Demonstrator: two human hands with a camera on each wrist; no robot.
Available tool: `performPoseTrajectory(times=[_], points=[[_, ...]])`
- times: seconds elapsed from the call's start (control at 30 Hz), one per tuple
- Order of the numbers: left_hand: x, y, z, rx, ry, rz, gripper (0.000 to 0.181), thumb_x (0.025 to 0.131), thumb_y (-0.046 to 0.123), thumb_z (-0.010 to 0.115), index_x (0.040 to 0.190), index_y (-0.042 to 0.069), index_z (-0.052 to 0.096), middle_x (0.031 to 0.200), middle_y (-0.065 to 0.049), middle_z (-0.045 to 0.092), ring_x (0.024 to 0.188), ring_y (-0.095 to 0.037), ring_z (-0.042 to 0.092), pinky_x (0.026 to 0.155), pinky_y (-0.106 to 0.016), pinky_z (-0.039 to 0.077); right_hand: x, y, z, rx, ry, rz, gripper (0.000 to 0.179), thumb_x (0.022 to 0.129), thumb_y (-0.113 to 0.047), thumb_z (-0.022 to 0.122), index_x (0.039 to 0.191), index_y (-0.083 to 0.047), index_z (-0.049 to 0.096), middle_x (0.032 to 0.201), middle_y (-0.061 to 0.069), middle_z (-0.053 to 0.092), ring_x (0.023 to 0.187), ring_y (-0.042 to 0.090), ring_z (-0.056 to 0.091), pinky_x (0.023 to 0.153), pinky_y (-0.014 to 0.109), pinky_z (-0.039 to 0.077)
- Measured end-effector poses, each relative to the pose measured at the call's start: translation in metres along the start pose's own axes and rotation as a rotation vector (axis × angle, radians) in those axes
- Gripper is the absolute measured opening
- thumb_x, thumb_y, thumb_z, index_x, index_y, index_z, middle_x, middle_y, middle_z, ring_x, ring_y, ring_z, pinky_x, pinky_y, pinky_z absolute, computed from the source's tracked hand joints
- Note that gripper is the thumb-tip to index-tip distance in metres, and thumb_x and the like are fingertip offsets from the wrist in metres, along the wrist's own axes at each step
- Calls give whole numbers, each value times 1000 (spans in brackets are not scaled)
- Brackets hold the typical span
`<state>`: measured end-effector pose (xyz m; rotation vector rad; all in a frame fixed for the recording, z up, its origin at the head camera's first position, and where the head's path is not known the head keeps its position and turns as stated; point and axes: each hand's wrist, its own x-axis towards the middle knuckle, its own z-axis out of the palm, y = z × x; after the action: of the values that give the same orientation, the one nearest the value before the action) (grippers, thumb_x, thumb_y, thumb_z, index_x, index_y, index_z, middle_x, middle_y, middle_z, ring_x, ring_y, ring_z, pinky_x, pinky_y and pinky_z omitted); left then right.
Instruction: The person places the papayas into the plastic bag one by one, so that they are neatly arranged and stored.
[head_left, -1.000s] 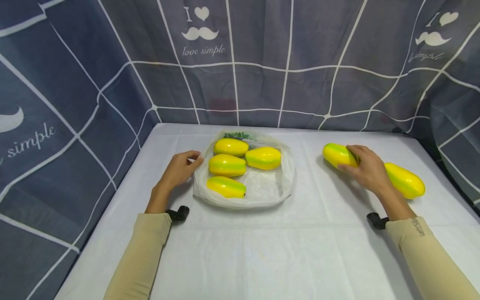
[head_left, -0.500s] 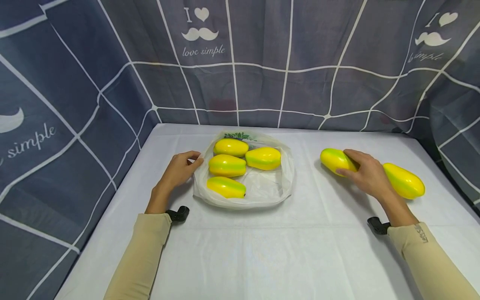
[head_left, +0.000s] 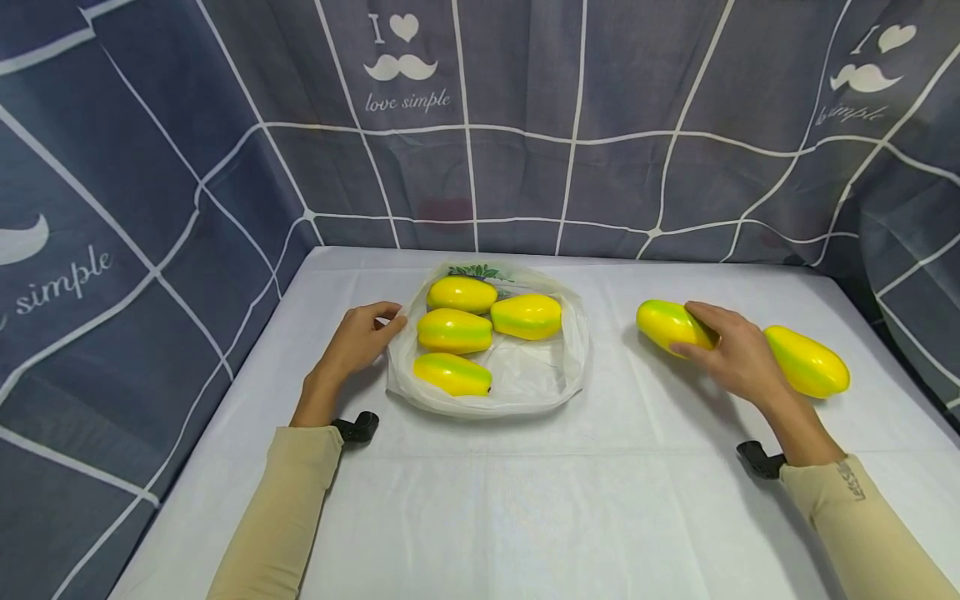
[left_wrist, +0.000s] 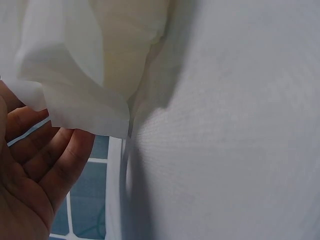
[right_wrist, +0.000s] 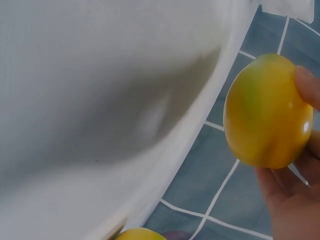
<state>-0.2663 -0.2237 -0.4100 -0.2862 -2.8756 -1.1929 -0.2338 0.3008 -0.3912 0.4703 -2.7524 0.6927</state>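
Note:
My right hand (head_left: 733, 350) grips a yellow-green papaya (head_left: 670, 323), thumb on one side and fingers on the other. In the right wrist view that papaya (right_wrist: 267, 112) shows large between thumb and fingers. A second papaya (head_left: 808, 362) lies on the table just right of this hand. My left hand (head_left: 362, 337) pinches the left rim of a white plastic bag (head_left: 525, 375), whose mouth is spread wide. Thin plastic (left_wrist: 90, 112) covers part of the left fingers (left_wrist: 70, 155) in the left wrist view. Several papayas (head_left: 454, 331) lie inside the bag, mostly toward its left.
A white cloth covers the table (head_left: 495, 508). Dark grid-patterned curtains (head_left: 517, 175) hang behind it and along the left side. A black wrist mount (head_left: 761, 460) sits at the right wrist, and another mount (head_left: 358, 427) at the left.
My right hand has shifted slightly left and toward me with the papaya in its grip. The left hand and the bag have stayed in place.

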Motion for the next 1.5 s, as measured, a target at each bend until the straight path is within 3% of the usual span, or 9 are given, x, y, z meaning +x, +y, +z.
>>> performPoseTrajectory(times=[0.27,0.67,1.5], points=[[1,-2,1,-6,14,34,39,101,29,57,129,3,63,121,-17,65,94,-30,65,76,-41,54,-3,-10,-2,4,42,-59,67,78,-16,84,136,4,55,132,28,55,119,50,49,96,62,37],[0,-1,1,-8,12,30,39,101,29,57,129,3,63,121,-17,65,95,-30,65,75,-40,54,-3,-37,-4,14,60,-134,67,78,-16,84,136,2,56,131,24,58,115,43,54,89,56,43],[-1,0,0,-2,11,24,39,101,30,57,130,4,63,122,-16,65,94,-28,64,74,-38,53,1,-91,13,104,87,-327,68,73,-13,88,134,0,59,131,14,61,118,33,57,96,49,44]])
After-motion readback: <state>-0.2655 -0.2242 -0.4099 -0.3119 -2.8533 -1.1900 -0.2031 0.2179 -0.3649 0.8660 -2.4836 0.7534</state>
